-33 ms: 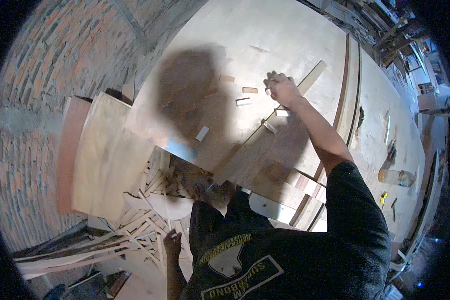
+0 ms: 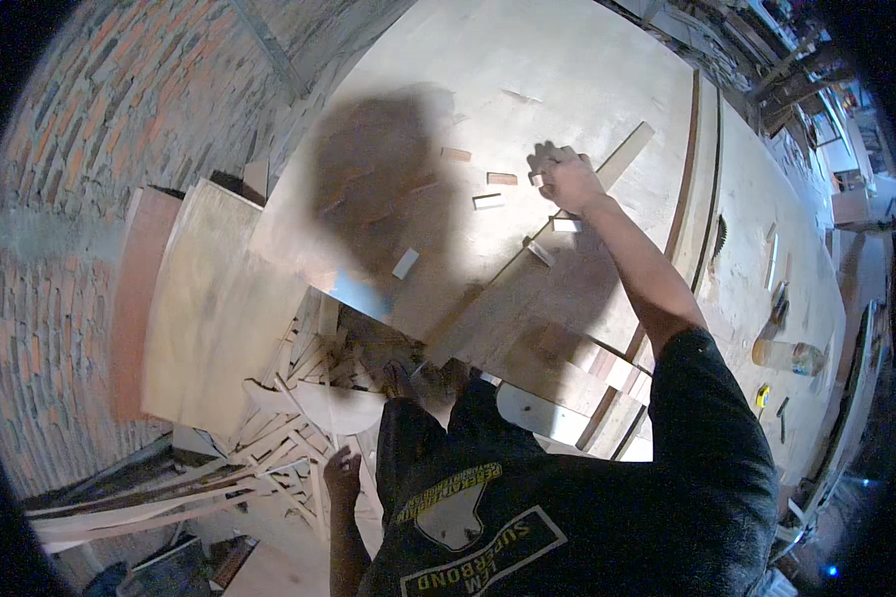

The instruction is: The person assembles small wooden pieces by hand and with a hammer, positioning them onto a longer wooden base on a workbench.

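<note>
A small pale block (image 2: 539,181), partly hidden in the grip of the right hand (image 2: 574,184).
That hand covers a stretch of the long wooden strip (image 2: 628,152); the left hand (image 2: 342,472) is too dark to show whether it holds anything; the black T-shirt (image 2: 617,517) runs off the lower edge; the clutter (image 2: 786,60) at upper right is too small to tell apart.

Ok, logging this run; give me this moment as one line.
right hand: small block in fingers | left hand: lowered near wood scraps | long strip: on board
</note>
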Demonstrator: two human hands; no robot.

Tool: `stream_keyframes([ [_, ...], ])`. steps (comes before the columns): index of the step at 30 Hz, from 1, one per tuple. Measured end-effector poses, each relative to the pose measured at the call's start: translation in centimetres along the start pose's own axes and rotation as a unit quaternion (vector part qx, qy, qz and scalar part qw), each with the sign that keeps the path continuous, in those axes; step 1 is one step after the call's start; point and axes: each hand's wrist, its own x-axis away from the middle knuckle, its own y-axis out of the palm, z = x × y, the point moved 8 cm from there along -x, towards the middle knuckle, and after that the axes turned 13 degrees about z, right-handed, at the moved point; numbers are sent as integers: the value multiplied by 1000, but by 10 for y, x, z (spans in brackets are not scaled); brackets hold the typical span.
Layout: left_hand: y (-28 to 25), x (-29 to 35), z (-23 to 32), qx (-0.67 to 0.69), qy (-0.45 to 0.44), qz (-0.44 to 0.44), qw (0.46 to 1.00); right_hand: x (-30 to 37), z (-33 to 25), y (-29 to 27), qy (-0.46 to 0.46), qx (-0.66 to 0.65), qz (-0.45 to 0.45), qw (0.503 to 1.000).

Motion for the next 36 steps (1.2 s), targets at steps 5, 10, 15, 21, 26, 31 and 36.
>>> stream_keyframes([
  [5,26,-70,196,320,6,-80,944,47,-136,-35,61,-429,-95,896],
  [10,59,-81,279,689,-197,-220,662,101,-298,-8,79,-366,-235,897],
  [15,58,-99,263,772,-233,-294,513,36,-284,-31,87,-375,-73,920],
  [21,44,-108,174,623,-195,-187,734,-83,-205,42,-54,-34,127,990],
  [26,12,-102,162,644,-291,-195,680,-101,-196,64,-57,-15,-34,998],
  [31,2,-104,151,669,-292,-217,648,-102,-221,62,14,-235,-9,972],
  [36,-7,-108,136,667,-292,-212,652,-107,-270,69,-50,-192,-112,974],
])
